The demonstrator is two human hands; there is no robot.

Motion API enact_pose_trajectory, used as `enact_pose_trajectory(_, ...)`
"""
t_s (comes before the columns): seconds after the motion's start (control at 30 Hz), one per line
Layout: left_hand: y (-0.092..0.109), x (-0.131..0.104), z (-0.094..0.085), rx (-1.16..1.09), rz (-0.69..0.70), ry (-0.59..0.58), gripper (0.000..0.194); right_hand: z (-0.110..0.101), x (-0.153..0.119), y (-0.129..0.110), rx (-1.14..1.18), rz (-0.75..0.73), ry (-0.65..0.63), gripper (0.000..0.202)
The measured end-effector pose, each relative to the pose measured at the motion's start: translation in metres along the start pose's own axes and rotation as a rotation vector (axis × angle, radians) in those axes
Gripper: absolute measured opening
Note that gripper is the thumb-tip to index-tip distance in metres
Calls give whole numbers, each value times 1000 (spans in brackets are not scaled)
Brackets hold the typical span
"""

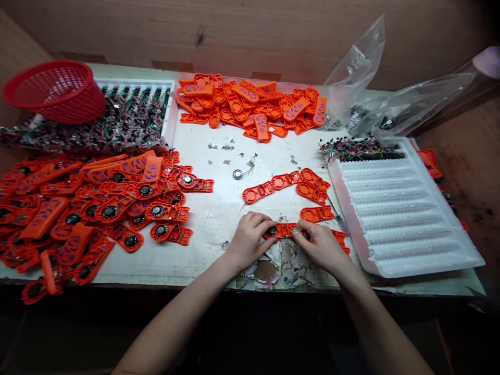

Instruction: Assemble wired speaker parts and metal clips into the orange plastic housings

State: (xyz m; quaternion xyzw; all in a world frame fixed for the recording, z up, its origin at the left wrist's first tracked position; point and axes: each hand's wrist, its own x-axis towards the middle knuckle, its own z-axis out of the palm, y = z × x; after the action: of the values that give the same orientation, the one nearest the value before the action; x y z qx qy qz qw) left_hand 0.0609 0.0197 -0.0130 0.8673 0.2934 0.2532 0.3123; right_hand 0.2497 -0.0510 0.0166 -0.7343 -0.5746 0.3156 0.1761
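Observation:
An orange plastic casing half point(282, 230) lies near the table's front edge, its inner side up, with a round black speaker at its left end and thin wires along it. My left hand point(250, 238) grips that left end between thumb and fingers. Over the casing's right part, my right hand point(319, 244) is closed in a pinch; whatever sits between its fingertips is too small to make out. Just behind my right hand rests another orange casing half point(315, 213). Farther back, several more casing halves point(279, 182) form a bent row beside a loose speaker point(237, 174) with wires.
Orange casings with speakers are heaped at left point(109, 208). More orange casings point(250, 101) are piled at the back. A red basket point(58, 94) sits on a tray of wired parts. At right are a white foam tray point(414, 208) and clear plastic bags point(359, 62). Small metal pieces lie mid-table.

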Motion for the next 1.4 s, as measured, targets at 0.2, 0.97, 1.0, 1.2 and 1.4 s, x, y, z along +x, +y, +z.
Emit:
enact_pose_trajectory(0.2,-1,-1,2,-7,4,1,28,-4,10,7,35,-1,-113,25)
enact_pose_trajectory(0.97,-2,-3,6,-11,15,63,26,-9,20,-12,-244,94,-233,18)
enact_pose_trajectory(1.0,-2,-3,6,-13,13,69,25,-9,21,-13,-265,98,-236,17)
enact_pose_trajectory(1.2,-2,-5,8,-22,21,112,25,-11,24,-24,-392,148,-278,17)
enact_pose_trajectory(1.4,-3,-5,11,-34,34,127,24,-3,26,-42,-497,240,-309,23)
